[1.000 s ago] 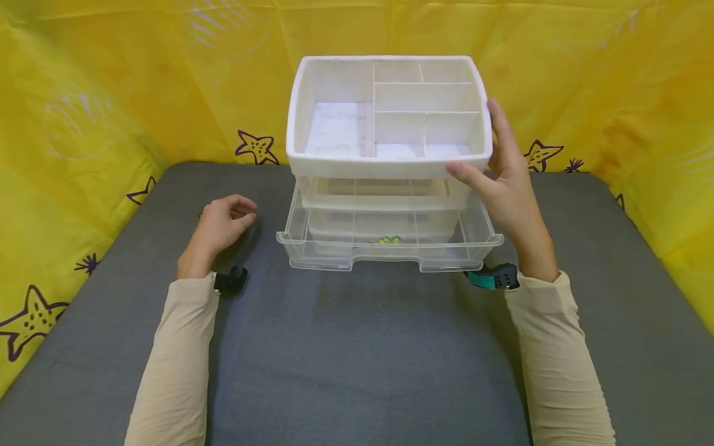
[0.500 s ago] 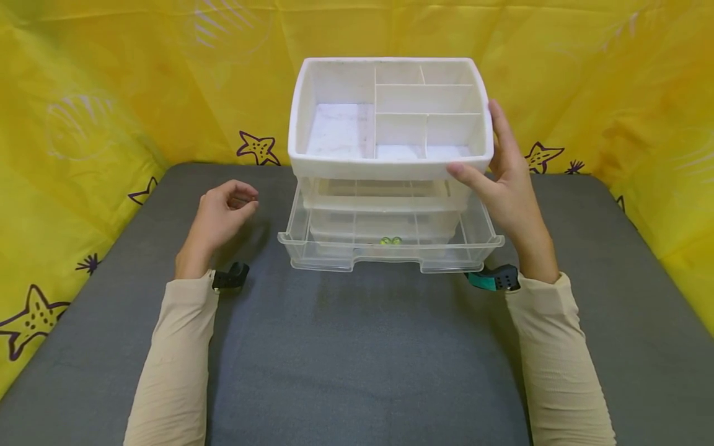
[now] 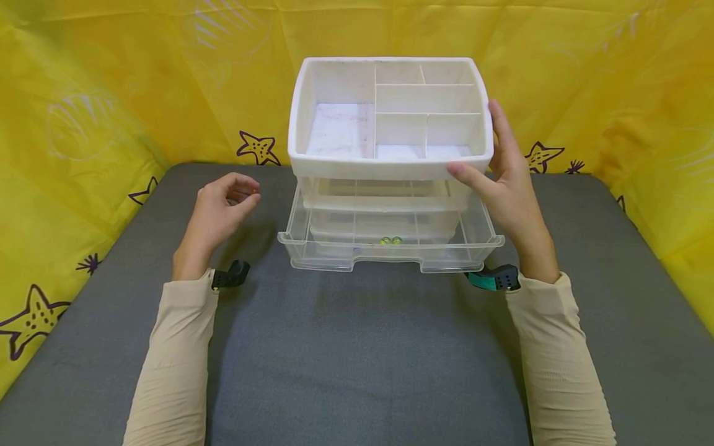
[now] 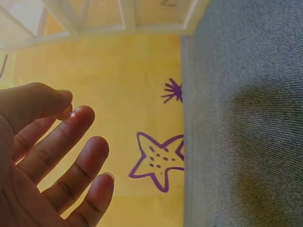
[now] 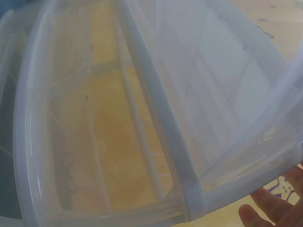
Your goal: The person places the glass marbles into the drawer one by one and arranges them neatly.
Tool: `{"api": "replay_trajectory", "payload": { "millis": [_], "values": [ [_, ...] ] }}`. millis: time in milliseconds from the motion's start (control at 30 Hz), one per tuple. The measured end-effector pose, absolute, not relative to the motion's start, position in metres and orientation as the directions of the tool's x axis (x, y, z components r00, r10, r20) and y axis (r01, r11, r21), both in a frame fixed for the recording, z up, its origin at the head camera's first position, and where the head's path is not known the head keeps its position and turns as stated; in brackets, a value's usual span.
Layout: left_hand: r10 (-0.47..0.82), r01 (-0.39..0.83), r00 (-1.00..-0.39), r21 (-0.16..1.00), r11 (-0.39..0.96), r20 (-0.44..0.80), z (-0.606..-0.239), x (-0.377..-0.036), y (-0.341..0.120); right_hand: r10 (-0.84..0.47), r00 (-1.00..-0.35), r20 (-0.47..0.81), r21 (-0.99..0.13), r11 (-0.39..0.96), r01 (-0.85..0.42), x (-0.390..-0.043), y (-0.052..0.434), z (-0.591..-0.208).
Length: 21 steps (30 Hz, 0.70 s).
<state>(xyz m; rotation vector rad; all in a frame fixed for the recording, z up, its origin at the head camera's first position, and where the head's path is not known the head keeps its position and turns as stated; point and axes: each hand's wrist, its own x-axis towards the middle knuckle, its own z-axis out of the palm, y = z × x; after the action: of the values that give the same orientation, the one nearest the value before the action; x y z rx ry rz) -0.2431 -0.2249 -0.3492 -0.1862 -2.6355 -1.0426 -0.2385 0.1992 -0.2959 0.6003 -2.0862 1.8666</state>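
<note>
A white plastic drawer organizer (image 3: 390, 167) stands on the table, its divided top tray facing up. Below, a clear drawer (image 3: 390, 251) is pulled forward, with two yellow-green glass marbles (image 3: 391, 240) inside. My right hand (image 3: 507, 179) grips the organizer's right side, thumb on the front rim and fingers along the side wall; its fingertips (image 5: 272, 208) show in the right wrist view. To the left, my left hand (image 3: 214, 207) is raised above the table. Its thumb and index finger pinch something small and glossy, apparently a glass marble (image 4: 65, 113), mostly hidden by the fingers.
A dark grey cloth (image 3: 357, 359) covers the table. Yellow fabric (image 3: 139, 74) with purple starfish drawings hangs behind it and along both sides. Dark straps (image 3: 231, 274) are on both wrists. The open drawer juts out toward the person.
My left hand has risen from near the tabletop, with thumb and index finger together. The right hand has kept its grip, and the organizer and drawer stay in place.
</note>
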Motion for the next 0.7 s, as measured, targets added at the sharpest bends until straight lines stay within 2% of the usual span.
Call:
{"api": "replay_trajectory", "payload": {
  "millis": [500,700],
  "values": [
    [0.021,0.240,-0.943,0.637,0.733,0.331,-0.335,-0.235,-0.216,-0.120,-0.876,0.468,-0.873,0.092,-0.479,-0.239,0.199,-0.296],
    [0.033,0.280,-0.927,0.633,0.721,0.372,-0.333,-0.234,-0.214,-0.120,-0.874,0.471,-0.871,0.095,-0.482,-0.239,0.199,-0.296]
  ]
}}
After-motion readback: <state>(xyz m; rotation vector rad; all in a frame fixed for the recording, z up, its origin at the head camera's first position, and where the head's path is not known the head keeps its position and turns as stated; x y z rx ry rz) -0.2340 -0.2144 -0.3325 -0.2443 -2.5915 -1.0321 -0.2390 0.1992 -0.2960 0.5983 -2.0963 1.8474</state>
